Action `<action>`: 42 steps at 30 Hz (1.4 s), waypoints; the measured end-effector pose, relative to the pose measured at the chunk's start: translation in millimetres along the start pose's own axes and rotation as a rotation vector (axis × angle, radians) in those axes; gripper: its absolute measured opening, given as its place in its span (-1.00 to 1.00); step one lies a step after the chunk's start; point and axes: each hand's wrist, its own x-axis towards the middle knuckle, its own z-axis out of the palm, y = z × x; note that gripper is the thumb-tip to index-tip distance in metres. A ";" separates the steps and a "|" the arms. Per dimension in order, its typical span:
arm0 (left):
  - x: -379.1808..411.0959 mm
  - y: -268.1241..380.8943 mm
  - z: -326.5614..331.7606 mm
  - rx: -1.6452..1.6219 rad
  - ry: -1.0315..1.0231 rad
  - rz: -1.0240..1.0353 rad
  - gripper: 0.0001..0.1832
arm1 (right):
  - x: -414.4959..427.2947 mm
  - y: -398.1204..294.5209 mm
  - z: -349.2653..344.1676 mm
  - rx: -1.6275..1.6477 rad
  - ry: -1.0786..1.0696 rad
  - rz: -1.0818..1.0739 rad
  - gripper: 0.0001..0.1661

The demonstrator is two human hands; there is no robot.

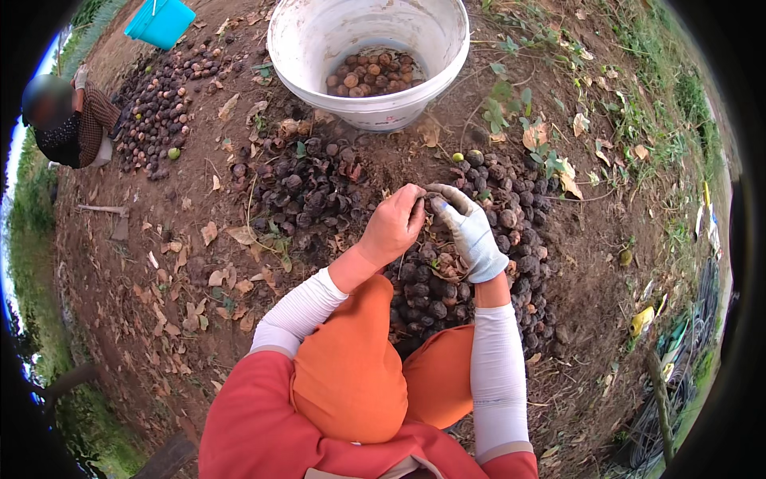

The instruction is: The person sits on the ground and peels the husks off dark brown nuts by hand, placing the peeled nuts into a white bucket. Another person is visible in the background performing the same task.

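My bare left hand (396,223) and my right hand (470,230), in a pale, soiled work glove, meet at the fingertips above a pile of dark-husked walnuts (437,308). Between the fingers is a small dark thing, mostly hidden, seemingly a walnut or a piece of husk. Left of my hands lies a heap of dark, torn husks (305,185). Beyond the hands stands a white plastic bucket (377,111), with brown husked walnuts (374,75) at its bottom.
A person (66,123) sits at the upper left beside another walnut pile (152,120) and a turquoise bucket (160,24). A hoe (119,224) lies on the soil at left. Dry leaves are scattered about. Coiled dark tubing (664,389) lies at the right edge.
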 end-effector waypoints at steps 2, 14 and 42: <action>-1.9 0.7 11.0 0.013 0.080 -0.028 -0.86 | 0.9 3.7 2.6 0.025 0.041 -0.035 -0.65; -0.7 -50.2 -1.2 -0.323 0.330 -0.577 -0.93 | -2.2 -2.0 10.7 0.338 -0.070 0.005 -0.60; 4.4 -9.0 -8.4 -0.651 0.256 -0.577 -0.81 | 10.8 7.9 10.9 0.781 0.241 0.293 -0.43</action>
